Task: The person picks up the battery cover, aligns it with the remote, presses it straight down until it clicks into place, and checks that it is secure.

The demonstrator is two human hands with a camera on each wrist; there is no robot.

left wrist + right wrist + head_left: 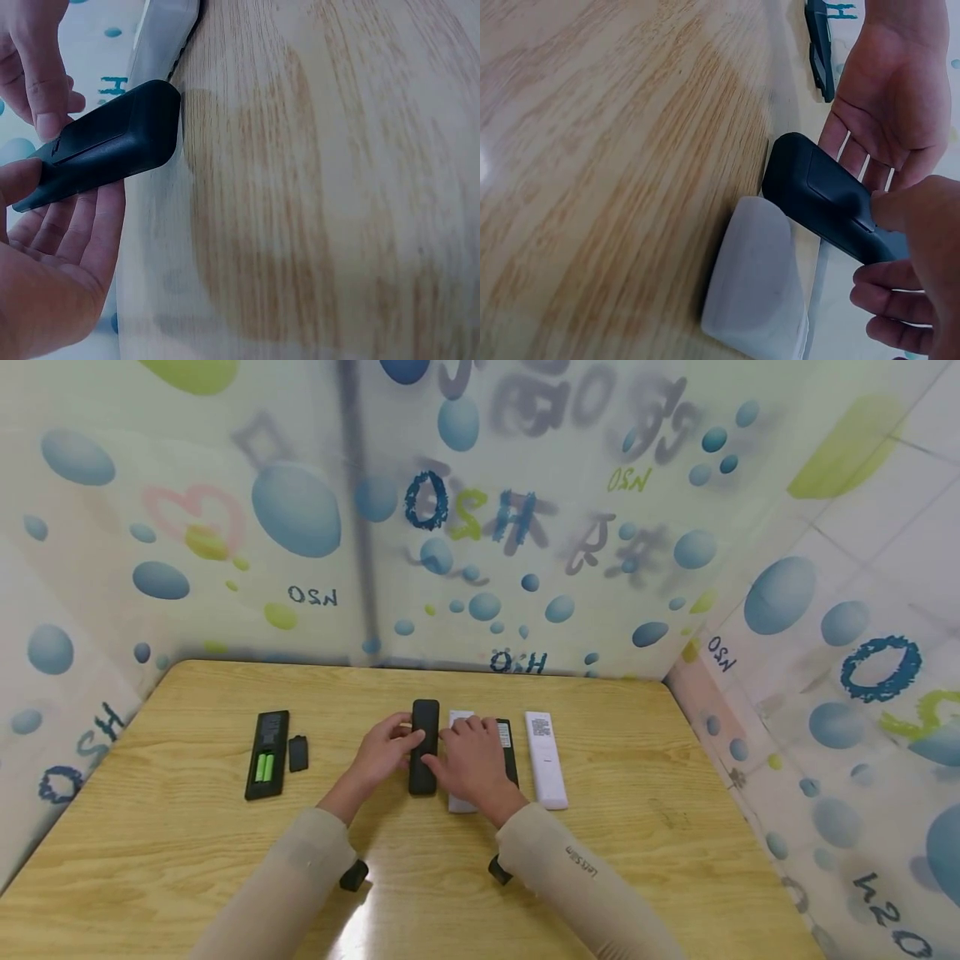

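Observation:
A black remote control [425, 717] is held back side up, tilted off the table in the wrist views. My left hand [380, 750] grips it, fingers beneath and thumb on top at the edge. From the other side my right hand [474, 762] holds it too, its thumb pressing near the notch of the battery cover [97, 135] and its curled fingers at the edge. The cover sits in place on the remote. Under my right forearm and hand lie a white remote [462, 806] and another black remote [507, 743], both partly hidden.
On the left lies a black remote [274, 727] with two green batteries [265, 767] in its open compartment. Its loose cover [298, 753] is beside it. A white remote [547, 764] lies on the right. Patterned curtains [480, 568] border the wooden table [637, 860].

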